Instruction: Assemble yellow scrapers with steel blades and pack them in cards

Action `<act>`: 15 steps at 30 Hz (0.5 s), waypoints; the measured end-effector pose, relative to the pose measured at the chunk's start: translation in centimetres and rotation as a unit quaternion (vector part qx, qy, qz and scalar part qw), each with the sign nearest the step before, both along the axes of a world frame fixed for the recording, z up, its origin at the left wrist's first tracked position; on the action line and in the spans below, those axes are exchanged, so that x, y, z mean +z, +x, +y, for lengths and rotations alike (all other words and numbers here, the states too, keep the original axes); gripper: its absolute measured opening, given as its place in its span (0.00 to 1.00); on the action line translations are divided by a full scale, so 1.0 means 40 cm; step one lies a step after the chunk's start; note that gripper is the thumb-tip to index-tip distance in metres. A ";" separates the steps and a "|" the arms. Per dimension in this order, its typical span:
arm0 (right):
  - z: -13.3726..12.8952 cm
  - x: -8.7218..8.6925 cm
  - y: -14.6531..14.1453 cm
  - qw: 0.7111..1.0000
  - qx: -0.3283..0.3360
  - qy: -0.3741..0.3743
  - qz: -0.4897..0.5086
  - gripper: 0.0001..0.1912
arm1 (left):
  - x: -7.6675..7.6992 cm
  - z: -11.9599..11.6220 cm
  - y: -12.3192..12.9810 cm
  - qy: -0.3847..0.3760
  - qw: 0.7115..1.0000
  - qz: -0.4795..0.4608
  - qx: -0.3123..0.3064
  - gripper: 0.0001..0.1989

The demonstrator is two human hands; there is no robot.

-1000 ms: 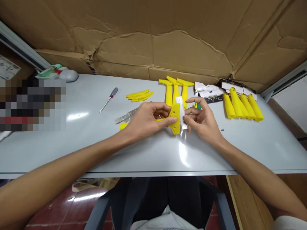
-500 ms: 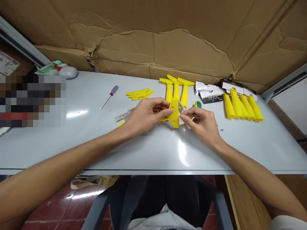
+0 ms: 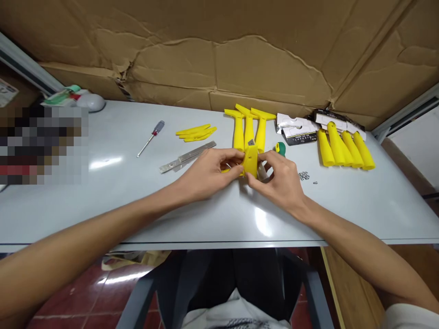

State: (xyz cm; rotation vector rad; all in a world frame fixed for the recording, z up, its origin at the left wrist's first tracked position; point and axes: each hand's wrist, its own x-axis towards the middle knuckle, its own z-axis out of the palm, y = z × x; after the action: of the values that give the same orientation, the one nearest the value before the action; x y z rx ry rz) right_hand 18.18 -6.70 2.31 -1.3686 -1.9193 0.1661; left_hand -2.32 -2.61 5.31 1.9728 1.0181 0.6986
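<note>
Through the head camera I have both hands closed at the middle of the table: the left hand (image 3: 217, 169) pinches the left side of a yellow plastic head piece with a small dark hole (image 3: 251, 161), and the right hand (image 3: 283, 180) curls narrow round its right and lower edge. Behind its top pokes a thin grey flat strip (image 3: 251, 142); I can't tell how it sits lower down. To do this well, I'd judge, I should square the strip's edge to the head piece, line up the holes, and use light, even finger pressure clear of any sharp edge.

On the glossy pale table (image 3: 206, 224), a heap of small metal bits (image 3: 303, 175) lies just right of the right hand, and a screwdriver with a grey handle (image 3: 159, 126) lies well off to the left. Beyond the hands lie three yellow plastic T-shaped tools (image 3: 239, 132); to the right is a row of yellow tapered tubes (image 3: 337, 146). A creased brown cardboard wall (image 3: 219, 59) backs the table, and red floor tiles (image 3: 78, 283) show below.
</note>
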 end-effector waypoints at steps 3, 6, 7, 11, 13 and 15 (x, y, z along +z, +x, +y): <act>-0.005 -0.005 -0.012 0.998 -0.024 0.001 -0.050 0.15 | -0.007 -0.004 0.001 0.002 1.000 0.009 0.014 0.15; -0.007 -0.008 -0.017 0.998 -0.036 0.002 -0.050 0.16 | -0.008 -0.009 0.003 0.000 1.000 0.001 0.031 0.14; -0.007 -0.008 -0.016 0.998 -0.040 0.005 -0.040 0.17 | -0.008 -0.009 0.003 -0.003 0.999 0.000 0.035 0.13; 0.003 0.007 0.006 0.998 -0.012 0.016 0.054 0.10 | -0.006 -0.006 0.004 -0.028 0.999 0.000 0.038 0.12; 0.011 0.019 0.021 0.991 0.024 -0.015 0.131 0.06 | -0.004 -0.001 0.002 -0.044 0.998 -0.007 0.048 0.12; 0.020 0.030 0.035 0.972 0.049 -0.074 0.216 0.08 | -0.002 0.004 -0.001 -0.063 0.996 -0.014 0.065 0.13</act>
State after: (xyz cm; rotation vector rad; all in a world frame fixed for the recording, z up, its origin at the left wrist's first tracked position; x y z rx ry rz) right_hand 19.57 -5.91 3.52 -1.2099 -1.6290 0.6158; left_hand -2.36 -2.44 5.24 1.7949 1.1537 0.7138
